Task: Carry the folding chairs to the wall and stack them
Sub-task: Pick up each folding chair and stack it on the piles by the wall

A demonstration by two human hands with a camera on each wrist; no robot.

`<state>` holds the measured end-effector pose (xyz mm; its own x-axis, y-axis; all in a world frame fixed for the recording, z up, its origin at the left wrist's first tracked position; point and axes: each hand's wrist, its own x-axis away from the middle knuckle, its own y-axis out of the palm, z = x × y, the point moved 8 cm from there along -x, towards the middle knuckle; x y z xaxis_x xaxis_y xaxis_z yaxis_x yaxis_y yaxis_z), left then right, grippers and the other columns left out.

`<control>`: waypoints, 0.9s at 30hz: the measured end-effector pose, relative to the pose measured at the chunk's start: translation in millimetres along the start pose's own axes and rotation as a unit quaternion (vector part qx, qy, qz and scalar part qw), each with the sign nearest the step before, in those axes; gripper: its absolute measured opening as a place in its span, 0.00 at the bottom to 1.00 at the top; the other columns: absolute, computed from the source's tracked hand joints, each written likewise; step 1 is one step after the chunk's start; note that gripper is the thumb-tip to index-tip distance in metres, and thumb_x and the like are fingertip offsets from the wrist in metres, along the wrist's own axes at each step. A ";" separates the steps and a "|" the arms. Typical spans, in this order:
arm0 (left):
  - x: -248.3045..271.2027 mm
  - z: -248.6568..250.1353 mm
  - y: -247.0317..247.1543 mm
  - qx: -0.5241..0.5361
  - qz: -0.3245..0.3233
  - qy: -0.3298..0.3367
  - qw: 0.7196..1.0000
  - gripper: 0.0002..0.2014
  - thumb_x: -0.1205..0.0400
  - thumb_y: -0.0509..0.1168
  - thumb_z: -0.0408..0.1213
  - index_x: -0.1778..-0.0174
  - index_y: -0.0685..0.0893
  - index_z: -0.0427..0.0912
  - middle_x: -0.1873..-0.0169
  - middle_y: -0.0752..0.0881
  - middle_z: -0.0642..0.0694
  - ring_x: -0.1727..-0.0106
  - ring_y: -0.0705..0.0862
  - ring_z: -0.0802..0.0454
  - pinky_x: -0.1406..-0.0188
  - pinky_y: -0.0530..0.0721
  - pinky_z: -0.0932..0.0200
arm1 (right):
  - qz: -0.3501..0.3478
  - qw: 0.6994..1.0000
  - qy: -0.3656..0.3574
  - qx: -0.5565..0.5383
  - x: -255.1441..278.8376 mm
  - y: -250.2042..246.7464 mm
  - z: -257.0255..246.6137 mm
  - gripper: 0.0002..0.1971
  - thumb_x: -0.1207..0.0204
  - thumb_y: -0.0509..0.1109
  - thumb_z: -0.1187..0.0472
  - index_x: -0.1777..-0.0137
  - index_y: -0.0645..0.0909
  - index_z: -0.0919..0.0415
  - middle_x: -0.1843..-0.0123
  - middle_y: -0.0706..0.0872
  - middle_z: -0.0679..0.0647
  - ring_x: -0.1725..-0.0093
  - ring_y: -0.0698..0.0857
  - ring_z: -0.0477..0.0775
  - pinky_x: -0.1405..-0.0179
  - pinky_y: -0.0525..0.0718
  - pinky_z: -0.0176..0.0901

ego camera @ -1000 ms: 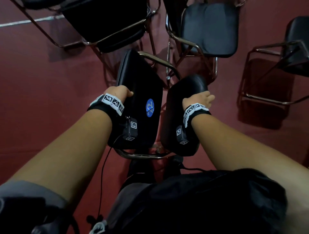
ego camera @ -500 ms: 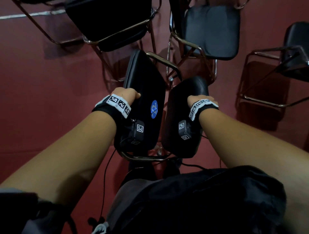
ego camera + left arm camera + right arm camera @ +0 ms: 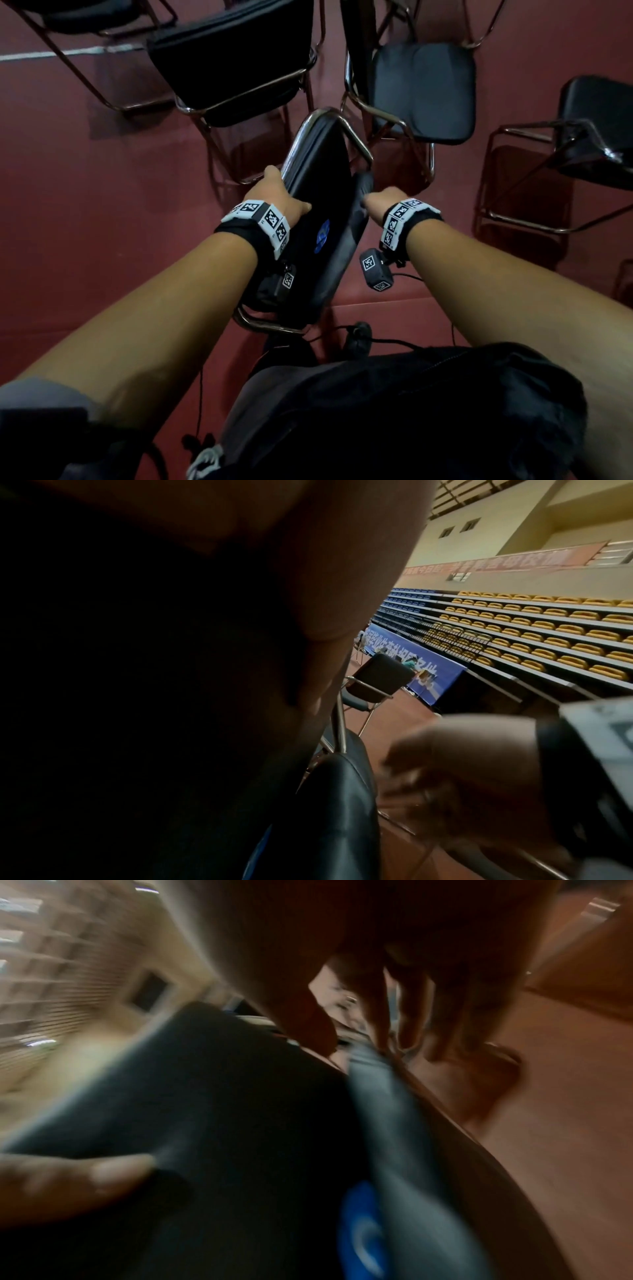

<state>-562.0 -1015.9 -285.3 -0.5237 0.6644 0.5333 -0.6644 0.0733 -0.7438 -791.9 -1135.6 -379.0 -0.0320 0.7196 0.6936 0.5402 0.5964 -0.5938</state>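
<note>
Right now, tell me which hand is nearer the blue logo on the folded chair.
Left. The left hand grips the folded chair at its edge, thumb lying just up-left of the blue logo. The right hand sits beyond the chair's far edge, fingers hidden.

- We see a dark red floor (image 3: 68, 205) with a white line (image 3: 68, 52).
- We see tiers of yellow seats (image 3: 534, 631), a blue banner (image 3: 421, 666), and a beige wall (image 3: 514, 515).

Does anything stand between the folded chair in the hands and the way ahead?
Yes. Open black-seated metal-frame chairs stand directly ahead of the folded black padded chair, which the left hand grips. No wall shows there.
</note>
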 end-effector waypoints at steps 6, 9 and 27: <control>0.8 2.5 7.5 0.025 -0.022 0.039 0.999 0.26 0.26 0.80 0.47 0.44 0.72 0.47 0.55 0.84 0.48 0.58 0.85 0.47 0.59 0.80 0.52 | 0.154 0.958 -0.221 -0.100 44.5 -59.7 -111.5 0.16 0.25 0.72 0.54 0.37 0.87 0.51 0.33 0.83 0.55 0.34 0.84 0.52 0.26 0.75 0.37; 2.1 2.7 14.3 0.022 -0.039 0.058 0.997 0.25 0.27 0.80 0.47 0.45 0.72 0.48 0.56 0.84 0.50 0.58 0.85 0.49 0.59 0.79 0.53 | 0.126 0.938 -0.322 -0.022 68.1 -56.1 -156.3 0.22 0.25 0.71 0.53 0.31 0.88 0.53 0.31 0.84 0.53 0.32 0.84 0.51 0.23 0.77 0.43; -15.9 29.4 12.2 -0.218 -0.080 0.270 0.934 0.35 0.33 0.75 0.72 0.35 0.77 0.61 0.47 0.88 0.55 0.47 0.88 0.46 0.45 0.86 0.47 | 0.062 0.880 -0.204 0.425 89.3 -33.9 -98.7 0.56 0.49 0.72 0.11 0.31 0.80 0.55 0.32 0.87 0.57 0.30 0.83 0.65 0.34 0.77 0.58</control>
<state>-577.4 -1047.4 -291.0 -0.0133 0.8886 0.4585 -0.3686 0.4219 -0.8283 -730.1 -1126.7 -256.6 -0.4103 0.7616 0.5016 -0.2582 0.4304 -0.8649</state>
